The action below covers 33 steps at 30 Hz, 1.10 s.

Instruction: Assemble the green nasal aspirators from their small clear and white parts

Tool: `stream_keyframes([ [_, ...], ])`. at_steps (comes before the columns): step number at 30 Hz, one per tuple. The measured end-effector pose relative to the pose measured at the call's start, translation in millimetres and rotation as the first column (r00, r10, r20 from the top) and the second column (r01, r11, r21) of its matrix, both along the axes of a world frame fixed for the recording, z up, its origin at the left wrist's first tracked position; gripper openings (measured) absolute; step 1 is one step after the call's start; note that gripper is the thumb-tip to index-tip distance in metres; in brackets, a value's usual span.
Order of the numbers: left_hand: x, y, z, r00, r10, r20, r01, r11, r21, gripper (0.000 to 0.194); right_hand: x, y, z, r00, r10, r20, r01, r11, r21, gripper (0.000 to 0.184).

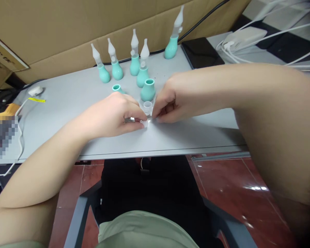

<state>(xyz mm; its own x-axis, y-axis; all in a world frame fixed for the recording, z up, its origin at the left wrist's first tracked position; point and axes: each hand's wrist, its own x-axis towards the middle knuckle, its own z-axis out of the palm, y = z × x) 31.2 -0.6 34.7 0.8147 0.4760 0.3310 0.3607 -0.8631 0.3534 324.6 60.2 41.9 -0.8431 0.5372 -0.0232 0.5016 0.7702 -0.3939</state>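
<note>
Head camera is showing the left hand pinching a clear plastic connector, the right hand meeting its other side, hold unclear, while a slipping pinch could be toppling the open teal bulb just beyond the grip.

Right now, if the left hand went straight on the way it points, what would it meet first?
Past the clear plastic it pinches, the left hand would probably meet the right hand first, though depth is hard to judge from this one view.
</note>
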Motion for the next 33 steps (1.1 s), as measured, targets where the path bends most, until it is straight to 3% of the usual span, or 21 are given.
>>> stream_keyframes([
  [5, 2.0, 1.8, -3.6, 1.000, 0.006, 0.006, -0.006, 1.000, 0.013, 0.023, 9.3, -2.2, 21.8, 0.982, -0.095, -0.165, 0.098, 0.995, 0.008, 0.027],
  [9, 3.8, 0.9, -4.4, 1.000, 0.026, -0.006, -0.026, 0.999, 0.031, 0.023, 2.5, -12.3, 31.5, 0.896, -0.187, -0.404, 0.244, 0.965, 0.096, 0.035],
  [13, 2.9, 3.4, -7.9, 0.999, 0.038, 0.035, -0.039, 0.998, 0.045, 0.014, -2.5, -6.8, 20.9, 0.794, -0.258, -0.551, 0.361, 0.929, 0.086, 0.035],
  [18, 2.4, 13.1, -18.2, 0.956, -0.048, 0.291, -0.019, 0.974, 0.224, 0.012, 1.1, 10.3, 4.0, 0.773, -0.290, -0.565, 0.389, 0.919, 0.061, 0.029],
  [21, 6.0, 9.8, -14.5, 0.880, -0.042, 0.473, -0.126, 0.939, 0.319, 0.019, 0.6, 10.9, 2.1, 0.760, -0.304, -0.575, 0.409, 0.910, 0.060, 0.028],
  [23, 7.1, 3.1, -4.6, 0.838, 0.041, 0.543, -0.237, 0.925, 0.296, 0.028, -1.0, 9.5, 2.8, 0.741, -0.304, -0.599, 0.417, 0.907, 0.054, 0.024],
  [24, 6.7, -0.4, 1.5, 0.893, 0.099, 0.439, -0.229, 0.939, 0.255, 0.025, -1.9, 9.7, 3.1, 0.727, -0.304, -0.616, 0.421, 0.905, 0.050, 0.022],
  [28, 1.1, -7.4, 19.0, 0.872, 0.239, 0.428, -0.350, 0.914, 0.204, 0.026, -3.8, 23.9, -1.9, 0.644, -0.310, -0.700, 0.469, 0.882, 0.040, 0.024],
  [33, -6.4, -2.3, 15.7, 0.858, 0.319, 0.401, -0.415, 0.892, 0.178, 0.023, -8.9, 60.3, -21.8, 0.598, -0.364, -0.714, 0.546, 0.837, 0.030, 0.038],
])
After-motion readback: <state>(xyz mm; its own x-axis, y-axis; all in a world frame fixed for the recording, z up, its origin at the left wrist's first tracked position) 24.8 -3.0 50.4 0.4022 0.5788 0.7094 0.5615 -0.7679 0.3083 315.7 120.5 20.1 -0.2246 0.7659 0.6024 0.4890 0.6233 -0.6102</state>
